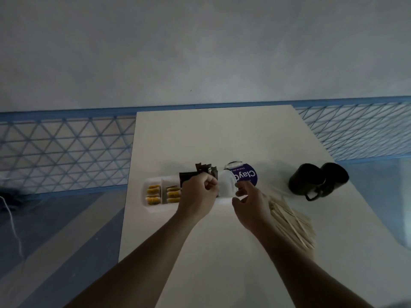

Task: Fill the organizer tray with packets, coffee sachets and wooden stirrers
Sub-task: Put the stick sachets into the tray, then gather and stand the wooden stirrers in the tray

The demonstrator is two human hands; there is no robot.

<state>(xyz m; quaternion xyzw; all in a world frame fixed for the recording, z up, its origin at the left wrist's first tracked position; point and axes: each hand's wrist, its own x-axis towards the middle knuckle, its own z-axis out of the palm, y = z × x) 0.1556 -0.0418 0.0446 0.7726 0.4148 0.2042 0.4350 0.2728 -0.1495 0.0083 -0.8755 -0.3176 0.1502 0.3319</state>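
Both arms reach forward, left hand [198, 192] in a closed grip on dark coffee sachets [191, 177], right hand [251, 202] half-open.

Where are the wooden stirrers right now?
In the head view, the wooden stirrers lie heaped on the white table, just right of the right hand, near the two black mugs.

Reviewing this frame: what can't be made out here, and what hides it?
Head view only:
- Middle of the organizer tray: covered by the left hand.
- How many dark coffee sachets there are: they overlap, partly behind the left hand.
- Whether the right hand grips the white packet: fingertips too dim.
- Small print on the purple-labelled package: too small; upside down.
- Wooden stirrers: partly behind the right forearm.
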